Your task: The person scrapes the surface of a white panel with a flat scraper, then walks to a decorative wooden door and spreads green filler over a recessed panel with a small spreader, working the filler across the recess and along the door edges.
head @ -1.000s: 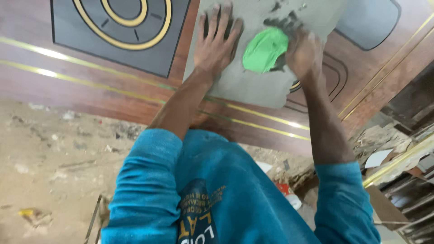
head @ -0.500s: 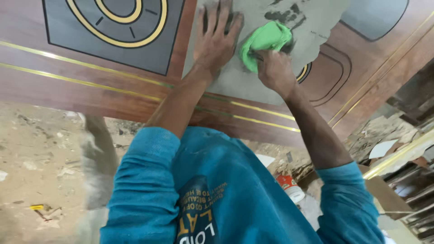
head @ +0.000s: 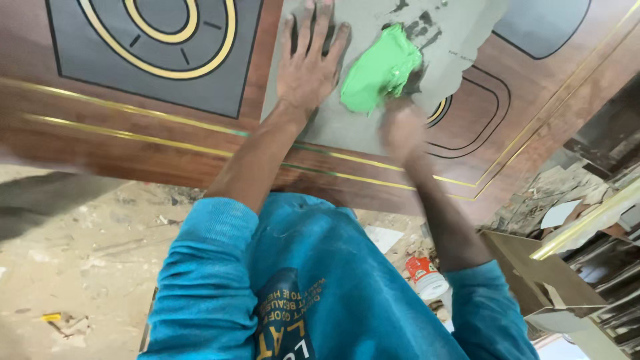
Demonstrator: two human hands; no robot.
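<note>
Left hand (head: 312,63): flat, fingers spread and released, palm pressing the grey protective film (head: 373,127) onto the door panel (head: 133,147).
Right hand (head: 402,130): blurred; appears to grip the near end of the green cloth (head: 380,70), but the fingers' closure cannot be told.
Cloth position: on the film, just right of the left hand, dark smears beyond it.
Handling: cloth looks soft, light, crushable; best bunched in the palm. Film looks thin and tearable.
Floor (head: 80,240): dusty; a small red-labelled bottle (head: 427,279) near right.
</note>
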